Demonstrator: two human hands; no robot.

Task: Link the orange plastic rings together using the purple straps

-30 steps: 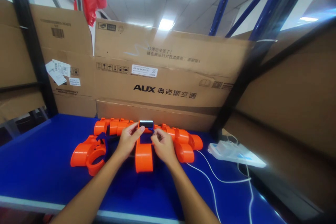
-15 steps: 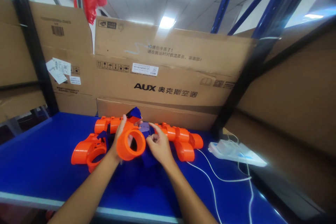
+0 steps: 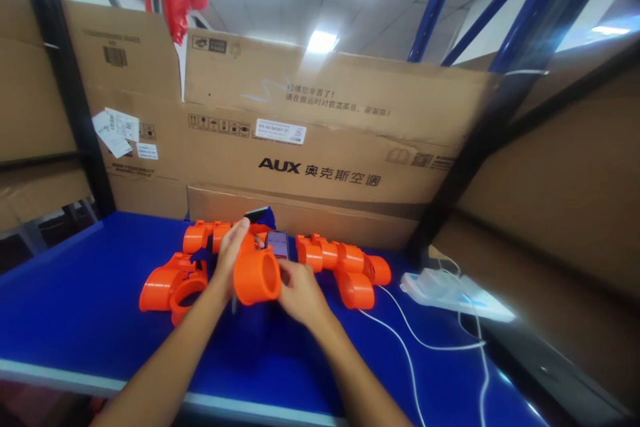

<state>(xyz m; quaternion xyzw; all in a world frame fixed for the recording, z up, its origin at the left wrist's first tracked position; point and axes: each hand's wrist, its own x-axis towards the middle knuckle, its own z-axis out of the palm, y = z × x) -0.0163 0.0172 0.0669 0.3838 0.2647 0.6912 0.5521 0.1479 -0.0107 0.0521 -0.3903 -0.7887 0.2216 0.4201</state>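
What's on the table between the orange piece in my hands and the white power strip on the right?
In the head view, between the held orange piece and the white power strip lie more orange pieces, then bare blue table crossed by a white cable.

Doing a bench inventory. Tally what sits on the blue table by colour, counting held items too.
Orange plastic pieces: 4, namely the held tube part, a ring piece, a back row and a right cluster
White: 2, a power strip and a cable
Dark: 1 phone
Total: 7
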